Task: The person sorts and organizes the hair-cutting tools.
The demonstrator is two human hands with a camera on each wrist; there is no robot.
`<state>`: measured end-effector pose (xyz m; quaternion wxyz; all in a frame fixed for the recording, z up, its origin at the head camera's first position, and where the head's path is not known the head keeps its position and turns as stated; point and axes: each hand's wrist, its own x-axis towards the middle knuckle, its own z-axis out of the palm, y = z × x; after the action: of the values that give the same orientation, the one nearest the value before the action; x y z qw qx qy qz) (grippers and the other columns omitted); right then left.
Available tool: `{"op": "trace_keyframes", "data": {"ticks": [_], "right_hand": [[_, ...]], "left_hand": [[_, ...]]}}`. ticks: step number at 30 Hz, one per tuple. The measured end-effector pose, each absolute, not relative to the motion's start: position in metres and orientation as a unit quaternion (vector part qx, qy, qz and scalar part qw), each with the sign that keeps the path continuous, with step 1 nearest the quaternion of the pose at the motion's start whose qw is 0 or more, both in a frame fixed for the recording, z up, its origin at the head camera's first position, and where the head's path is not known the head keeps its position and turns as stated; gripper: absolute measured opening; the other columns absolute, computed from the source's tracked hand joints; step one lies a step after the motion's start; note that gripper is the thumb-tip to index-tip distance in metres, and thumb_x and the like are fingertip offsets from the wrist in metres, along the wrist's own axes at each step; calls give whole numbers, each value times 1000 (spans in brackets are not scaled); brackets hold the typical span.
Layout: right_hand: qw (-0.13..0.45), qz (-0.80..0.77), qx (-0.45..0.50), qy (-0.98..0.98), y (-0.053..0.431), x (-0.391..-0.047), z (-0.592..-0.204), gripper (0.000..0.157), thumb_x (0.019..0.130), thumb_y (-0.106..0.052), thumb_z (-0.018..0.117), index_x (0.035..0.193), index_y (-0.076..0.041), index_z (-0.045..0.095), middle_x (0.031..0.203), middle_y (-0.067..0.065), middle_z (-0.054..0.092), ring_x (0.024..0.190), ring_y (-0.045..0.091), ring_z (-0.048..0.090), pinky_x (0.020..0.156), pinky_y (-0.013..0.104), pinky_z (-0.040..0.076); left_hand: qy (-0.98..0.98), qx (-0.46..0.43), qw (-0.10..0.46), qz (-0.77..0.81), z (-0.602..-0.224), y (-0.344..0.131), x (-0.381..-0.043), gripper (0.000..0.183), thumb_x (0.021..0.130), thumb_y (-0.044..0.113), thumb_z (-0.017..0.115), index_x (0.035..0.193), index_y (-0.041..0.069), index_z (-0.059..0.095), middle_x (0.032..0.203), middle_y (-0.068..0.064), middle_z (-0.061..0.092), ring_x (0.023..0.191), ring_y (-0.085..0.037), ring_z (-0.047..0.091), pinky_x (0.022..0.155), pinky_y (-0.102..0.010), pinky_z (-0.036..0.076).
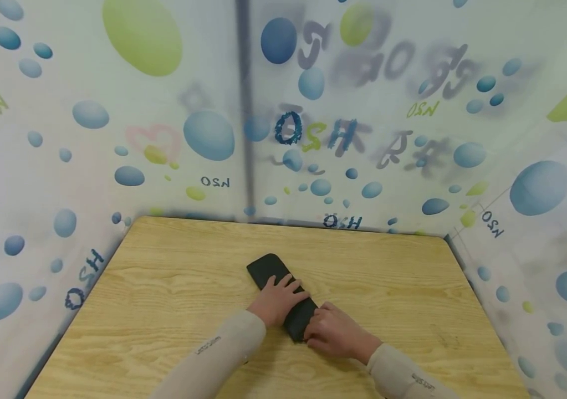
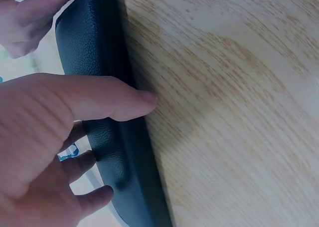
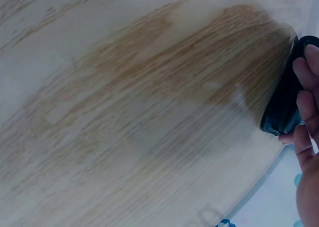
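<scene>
A long black case (image 1: 269, 267) with a leather-like grain lies slantwise on the wooden table. My left hand (image 1: 277, 302) lies across its middle and holds it. In the left wrist view the thumb (image 2: 114, 98) crosses the case (image 2: 107, 142), while the other fingers reach its opposite side. At the near right end, my right hand (image 1: 335, 331) has curled fingers and pinches the edge of the case. The right wrist view shows these fingers (image 3: 305, 107) against the end of the case (image 3: 281, 110); what exactly they pinch there is hidden.
The light wooden table (image 1: 178, 266) has rounded far corners. White panels (image 1: 393, 183) with blue and green dots and lettering stand close around its back and both sides.
</scene>
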<state>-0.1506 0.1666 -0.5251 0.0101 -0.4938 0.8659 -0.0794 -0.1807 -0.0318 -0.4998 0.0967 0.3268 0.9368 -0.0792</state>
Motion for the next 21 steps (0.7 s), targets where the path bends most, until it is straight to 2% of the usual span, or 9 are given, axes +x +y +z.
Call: {"op": "trace_keyframes", "data": {"ticks": [5,10,14,16,18,21], "right_hand": [[-17,-109,-492,864,172,-152,-525,7,89,-32,70,90,-27,75,85,-19,70,84,3,61,85,28,45],[-34,-119,-472,873,181,-153,-525,6,88,-29,71,88,-25,75,83,-18,70,80,2,60,84,29,46],[-49,-121,-450,883,190,-154,-524,5,87,-27,72,88,-25,76,82,-17,70,78,3,61,84,31,47],[-53,-118,-437,890,196,-156,-524,5,87,-26,71,88,-25,76,83,-17,70,79,3,61,84,32,47],[-50,-120,-421,898,202,-159,-524,5,87,-26,72,88,-25,76,84,-17,71,80,3,61,84,34,47],[-48,-119,-398,908,212,-164,-528,5,88,-26,72,89,-26,76,86,-17,72,80,2,62,85,36,48]], "left_hand": [[935,328,96,-94,-501,-32,-180,58,95,24,63,145,43,40,155,7,37,145,-20,34,111,-50,39],[937,320,96,-96,-504,-30,-178,62,95,18,62,145,45,39,157,8,34,146,-19,33,107,-54,42],[950,289,98,-61,-504,-26,-175,52,98,19,56,142,43,45,155,6,37,145,-21,34,105,-59,42],[959,265,89,-43,-506,-23,-171,44,100,25,53,140,42,48,154,5,40,144,-23,37,103,-62,42],[968,232,88,-28,-508,-18,-167,39,101,37,49,139,42,49,155,3,39,144,-25,36,102,-66,41],[978,193,83,-9,-511,-10,-160,47,98,56,42,141,39,48,157,-2,36,145,-30,34,97,-69,42]]}}
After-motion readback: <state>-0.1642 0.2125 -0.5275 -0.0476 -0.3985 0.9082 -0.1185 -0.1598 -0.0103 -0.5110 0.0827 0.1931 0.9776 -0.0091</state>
